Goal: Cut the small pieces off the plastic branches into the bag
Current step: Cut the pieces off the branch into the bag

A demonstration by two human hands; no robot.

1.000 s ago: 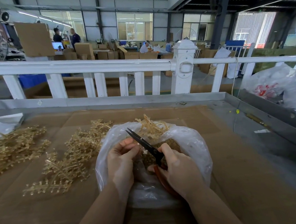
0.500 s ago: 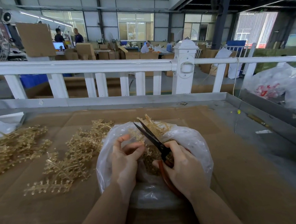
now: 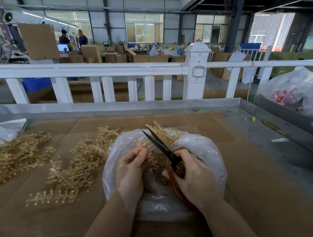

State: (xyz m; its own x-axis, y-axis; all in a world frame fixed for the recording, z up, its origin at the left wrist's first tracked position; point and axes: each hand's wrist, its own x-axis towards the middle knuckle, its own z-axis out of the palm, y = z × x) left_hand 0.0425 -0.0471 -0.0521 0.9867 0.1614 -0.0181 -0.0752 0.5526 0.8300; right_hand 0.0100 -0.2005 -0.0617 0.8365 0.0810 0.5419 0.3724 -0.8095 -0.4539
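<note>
- The branch [image 3: 160, 134], a pale gold plastic sprig, is sitting over the mouth of the bag [image 3: 206, 152], its far end sticking up past the rim and its near end running down to the left hand [image 3: 131, 168]
- The left hand is pinching the branch's near stem between thumb and fingertips, so this grip is clenched on the branch
- The scissors [image 3: 161, 145] are crossing the branch just right of that pinch, black blades slightly parted and pointing away from the person; whether a twig is lying between them I cannot tell
- The right hand [image 3: 193, 178] is wrapping the red handles, a grip grasping the scissors and hovering above the bag's inside
- The bag is lying open on the desk [image 3: 248, 176], thin clear film slumping around a heap of cut bits [image 3: 161, 166] under both hands
- Judging by its look, the branch is going to be light, springy and a bit slick, with thin twigs likely to snap or flick away; holding the main stem close to the cut seems best, so pieces are dropping inside the bag
- The bag itself is looking limp and apt to shift, so the wrists resting on it are probably helping to pin it
- More branches are waiting in a pile [image 3: 77, 164] just left of the bag and another pile [image 3: 14, 156] further left
- A white railing [image 3: 93, 71] is running behind the desk, with cardboard boxes and people at work well beyond it
</note>
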